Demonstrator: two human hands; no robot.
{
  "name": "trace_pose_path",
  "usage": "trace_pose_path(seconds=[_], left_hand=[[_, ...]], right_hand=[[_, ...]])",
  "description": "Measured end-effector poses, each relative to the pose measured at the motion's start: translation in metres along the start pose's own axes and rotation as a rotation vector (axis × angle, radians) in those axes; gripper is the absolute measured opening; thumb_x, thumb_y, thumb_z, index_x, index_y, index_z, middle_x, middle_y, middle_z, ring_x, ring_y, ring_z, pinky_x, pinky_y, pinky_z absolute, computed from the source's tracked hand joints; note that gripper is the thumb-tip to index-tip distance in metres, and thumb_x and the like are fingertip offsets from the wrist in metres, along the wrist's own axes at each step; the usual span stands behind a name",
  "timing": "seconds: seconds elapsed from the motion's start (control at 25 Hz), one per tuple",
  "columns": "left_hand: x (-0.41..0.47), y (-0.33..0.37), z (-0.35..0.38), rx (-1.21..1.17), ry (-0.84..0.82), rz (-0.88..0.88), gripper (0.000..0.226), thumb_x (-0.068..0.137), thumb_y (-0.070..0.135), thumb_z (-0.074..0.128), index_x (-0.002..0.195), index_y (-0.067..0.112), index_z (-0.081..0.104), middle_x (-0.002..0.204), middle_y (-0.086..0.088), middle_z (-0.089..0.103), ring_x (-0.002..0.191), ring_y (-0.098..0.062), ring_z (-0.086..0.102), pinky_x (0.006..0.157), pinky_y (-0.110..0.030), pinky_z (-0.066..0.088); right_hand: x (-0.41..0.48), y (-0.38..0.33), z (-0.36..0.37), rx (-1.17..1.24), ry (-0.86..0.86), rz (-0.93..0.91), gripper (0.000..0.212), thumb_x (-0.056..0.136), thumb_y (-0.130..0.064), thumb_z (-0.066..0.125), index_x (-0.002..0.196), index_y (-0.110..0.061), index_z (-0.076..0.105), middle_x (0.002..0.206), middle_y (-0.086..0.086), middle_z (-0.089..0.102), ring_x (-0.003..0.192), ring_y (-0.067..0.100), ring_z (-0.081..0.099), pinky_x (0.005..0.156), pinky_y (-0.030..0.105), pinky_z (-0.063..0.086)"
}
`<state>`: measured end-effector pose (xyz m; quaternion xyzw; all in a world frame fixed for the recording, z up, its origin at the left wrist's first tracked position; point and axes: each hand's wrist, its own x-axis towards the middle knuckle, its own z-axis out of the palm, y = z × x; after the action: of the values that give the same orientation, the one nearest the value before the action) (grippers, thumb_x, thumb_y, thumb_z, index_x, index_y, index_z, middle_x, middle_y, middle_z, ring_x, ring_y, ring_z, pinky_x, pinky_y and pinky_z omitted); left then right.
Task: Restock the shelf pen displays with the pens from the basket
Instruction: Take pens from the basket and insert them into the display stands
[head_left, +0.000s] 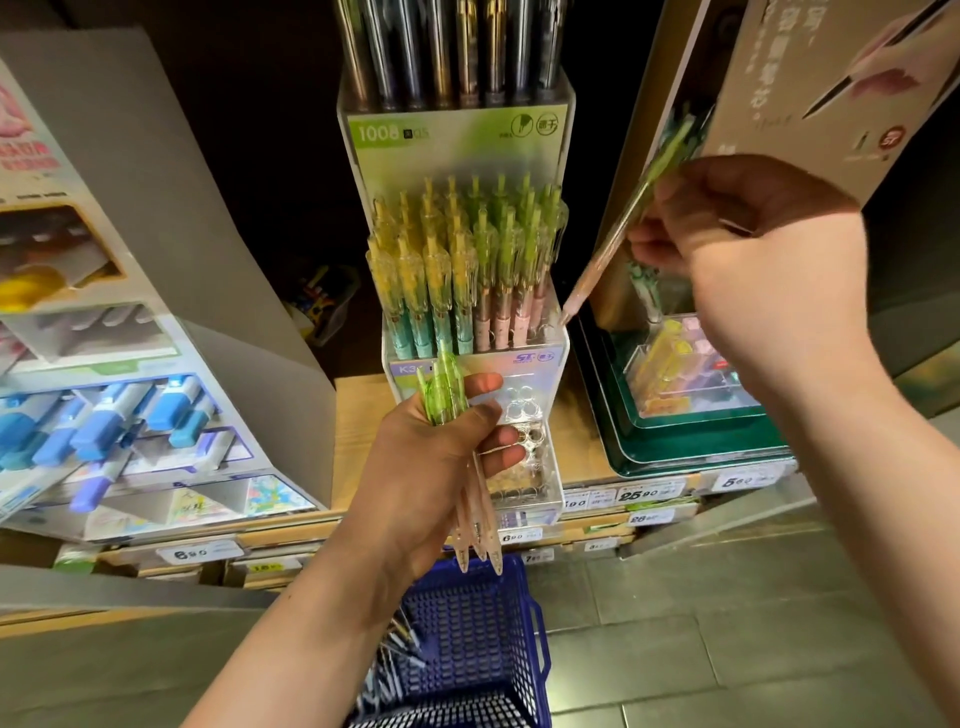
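Fingers of the left hand (441, 457) are curled round a bundle of pens (475, 530) with green tops and pale pink barrels. The tips are pointed down toward six o'clock and the clips up toward twelve. A single pen (605, 254) of the same kind is pinched between the thumb and fingers of the right hand (753, 249), which is held at about two o'clock from the left hand. That pen is tilted, with its green end up at one o'clock and its tip down at seven o'clock, just beside the right end of the filled rows in the clear pen display (519, 358).

Upright pens (452, 260) with yellow and green tops are packed into the display's rear tiers. Its front tier of open holes (522, 434) is seen at three o'clock from the left hand, partly hidden by the fingers. The display is set on a wooden shelf (358, 415), with price tags (192, 553) fixed along the front edge. A blue basket (478, 623) is seen at six o'clock, below the left wrist, and loose pens (395, 670) are visible in it.
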<state>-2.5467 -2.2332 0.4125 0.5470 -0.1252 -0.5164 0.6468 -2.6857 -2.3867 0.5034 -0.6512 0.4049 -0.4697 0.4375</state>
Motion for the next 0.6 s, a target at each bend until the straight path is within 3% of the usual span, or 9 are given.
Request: trace_pose_path(seconds=[0.32,0.36,0.48,0.6], left_hand=[[0.002,-0.006,-0.001,-0.057,0.021,-0.018,0.015,0.091,0.012,0.072,0.105,0.005,0.073,0.076,-0.009,0.066,0.064,-0.018,0.065,0.062,-0.025,0.058],[0.002,-0.007,-0.002,-0.047,0.024,-0.012,0.017,0.091,0.012,0.072,0.106,0.005,0.073,0.076,-0.009,0.065,0.064,-0.017,0.064,0.062,-0.025,0.058],[0.003,-0.012,-0.001,-0.027,0.032,0.003,0.016,0.091,0.011,0.071,0.106,0.005,0.075,0.071,-0.004,0.063,0.061,-0.013,0.059,0.061,-0.025,0.057],[0.002,-0.013,-0.001,-0.013,0.021,0.007,0.018,0.088,0.012,0.072,0.105,0.006,0.077,0.067,0.001,0.062,0.061,-0.010,0.059,0.066,-0.026,0.059]], right_hand=[[-0.001,0.004,0.019,-0.201,-0.064,-0.166,0.007,0.093,-0.024,0.067,0.099,-0.026,0.070,0.084,-0.006,0.076,0.078,0.008,0.074,0.079,0.032,0.061],[-0.001,0.005,0.021,-0.273,-0.096,-0.189,0.010,0.093,-0.026,0.067,0.102,-0.025,0.071,0.086,-0.007,0.076,0.079,0.007,0.073,0.080,0.028,0.059],[-0.005,0.012,0.026,-0.529,-0.189,-0.213,0.016,0.093,-0.029,0.067,0.107,-0.025,0.074,0.085,-0.012,0.069,0.076,0.001,0.064,0.073,-0.001,0.042],[-0.008,0.017,0.026,-0.592,-0.228,-0.127,0.017,0.095,-0.031,0.066,0.110,-0.026,0.074,0.084,-0.015,0.066,0.078,0.001,0.062,0.071,-0.006,0.035]])
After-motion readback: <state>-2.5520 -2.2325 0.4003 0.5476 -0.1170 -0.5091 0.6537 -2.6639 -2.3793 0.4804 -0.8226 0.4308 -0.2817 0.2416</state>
